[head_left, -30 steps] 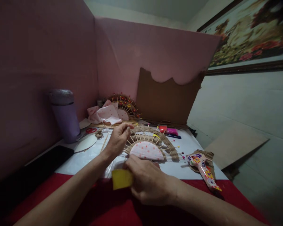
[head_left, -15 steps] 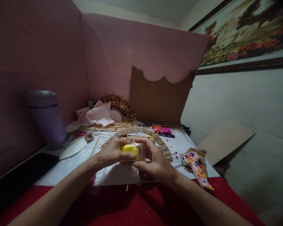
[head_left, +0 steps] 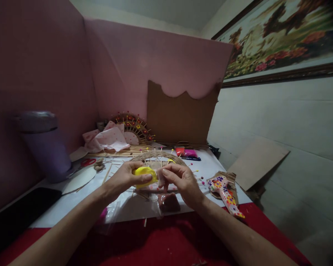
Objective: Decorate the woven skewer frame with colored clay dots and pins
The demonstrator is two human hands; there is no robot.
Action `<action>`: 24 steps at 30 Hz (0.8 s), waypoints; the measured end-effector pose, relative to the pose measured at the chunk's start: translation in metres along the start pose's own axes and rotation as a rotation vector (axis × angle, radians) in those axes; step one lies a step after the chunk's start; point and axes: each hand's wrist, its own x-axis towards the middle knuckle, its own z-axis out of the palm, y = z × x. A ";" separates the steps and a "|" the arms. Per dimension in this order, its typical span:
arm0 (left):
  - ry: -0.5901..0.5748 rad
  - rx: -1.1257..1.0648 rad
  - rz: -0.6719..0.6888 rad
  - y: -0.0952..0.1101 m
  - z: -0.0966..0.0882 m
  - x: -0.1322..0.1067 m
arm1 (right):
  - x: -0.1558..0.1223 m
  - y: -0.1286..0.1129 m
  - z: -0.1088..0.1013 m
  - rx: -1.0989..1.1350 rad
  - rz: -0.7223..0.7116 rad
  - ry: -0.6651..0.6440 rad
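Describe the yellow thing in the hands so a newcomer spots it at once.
In front of the pink partition, above the half-round woven straw frame on the white sheet, the left hand pinches a bright yellow soft lump in clear wrap, which the right hand also touches. The packets behind it are red and magenta.

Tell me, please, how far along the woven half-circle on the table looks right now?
Done: the woven half-circle has its twine arc wound and sticks fanned, a few tips beaded. In hand: the left hand grips a yellow lump while the right hand pinches its clear wrap. Left, probably: several tips look bare, unlike the decorated piece behind.
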 end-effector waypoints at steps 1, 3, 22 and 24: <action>0.012 0.004 0.005 0.000 0.000 0.000 | 0.000 0.000 0.000 -0.003 -0.001 -0.002; 0.021 0.012 0.010 0.001 0.000 0.000 | 0.000 0.000 -0.001 -0.012 0.010 -0.003; -0.154 0.018 -0.036 -0.001 0.000 -0.002 | 0.004 0.009 -0.002 0.121 0.082 0.078; -0.135 0.024 -0.041 -0.003 -0.001 -0.001 | 0.004 0.008 -0.001 0.094 0.062 0.086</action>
